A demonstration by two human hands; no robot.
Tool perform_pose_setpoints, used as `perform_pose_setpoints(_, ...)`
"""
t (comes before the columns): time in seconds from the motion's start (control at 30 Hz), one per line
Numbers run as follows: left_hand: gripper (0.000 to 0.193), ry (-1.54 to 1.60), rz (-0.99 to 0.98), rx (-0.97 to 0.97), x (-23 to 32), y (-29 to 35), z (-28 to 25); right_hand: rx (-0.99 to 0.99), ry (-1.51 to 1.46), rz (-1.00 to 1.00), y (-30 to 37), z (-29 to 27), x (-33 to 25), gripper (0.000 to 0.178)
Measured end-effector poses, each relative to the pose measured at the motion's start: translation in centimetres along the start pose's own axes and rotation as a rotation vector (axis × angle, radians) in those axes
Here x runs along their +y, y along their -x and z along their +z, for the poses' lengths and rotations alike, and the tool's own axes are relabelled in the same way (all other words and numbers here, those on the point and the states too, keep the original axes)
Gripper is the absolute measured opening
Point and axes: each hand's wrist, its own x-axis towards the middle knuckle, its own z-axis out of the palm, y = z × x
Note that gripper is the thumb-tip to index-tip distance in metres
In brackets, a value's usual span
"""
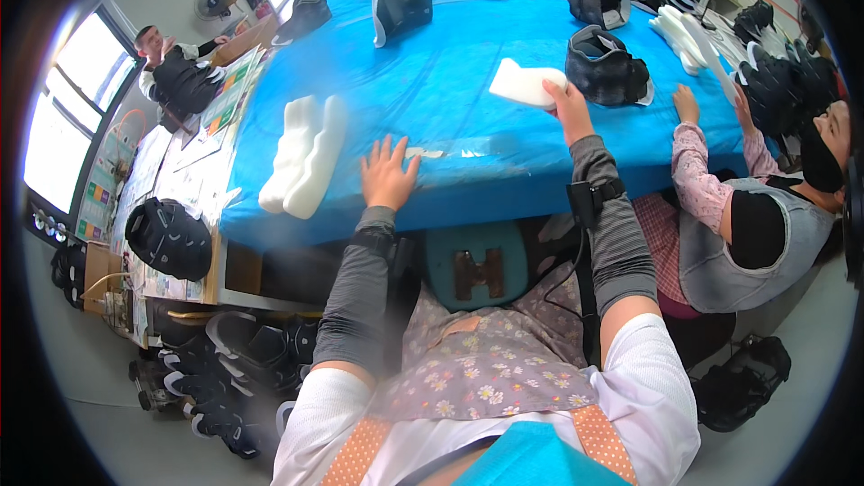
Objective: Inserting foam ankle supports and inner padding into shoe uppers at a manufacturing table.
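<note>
My right hand (569, 110) grips the end of a white foam piece (517, 83) with a wavy outline, held over the blue-covered table (378, 81). Just beyond that hand stands a black padded boot-like piece (603, 67) with a white edge. My left hand (389, 173) lies flat on the blue cover, fingers spread, holding nothing. To its left rests a stack of wavy white foam pieces (310, 162). Beside its fingers, toward the right, is a clear strip (459, 148) on the cover.
Several more black boot-like pieces, including one at the back (402, 11), are spread over the table. At right, a co-worker (756, 234) sits near white foam pieces (679, 36). Another person (180, 72) sits far left. Black pieces (243, 351) fill the space below left.
</note>
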Motion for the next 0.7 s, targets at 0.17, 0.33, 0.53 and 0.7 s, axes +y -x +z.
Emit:
perform_pose_setpoints(0.17, 0.05, -0.009, 0.0, -0.008, 0.4, -0.2, 0.3, -0.02, -0.102, -0.023, 1.8, -1.6, 4.6, 0.038)
perform_pose_setpoints(0.33, 0.05, 0.046, -0.014, 0.021, -0.3, 0.0, 0.1, -0.027, -0.152, -0.039, 1.8, -1.3, 5.1, 0.036)
perform_pose_setpoints(0.53, 0.05, 0.041, -0.007, 0.021, -0.2, 0.0, 0.4, -0.028, -0.001, -0.121, 2.1, -1.2, 5.6, 0.036)
perform_pose_setpoints(0.7, 0.05, 0.038, -0.02, 0.008, -0.5, 0.1, 0.0, -0.033, -0.001, -0.149, 2.1, -0.7, 5.7, 0.036)
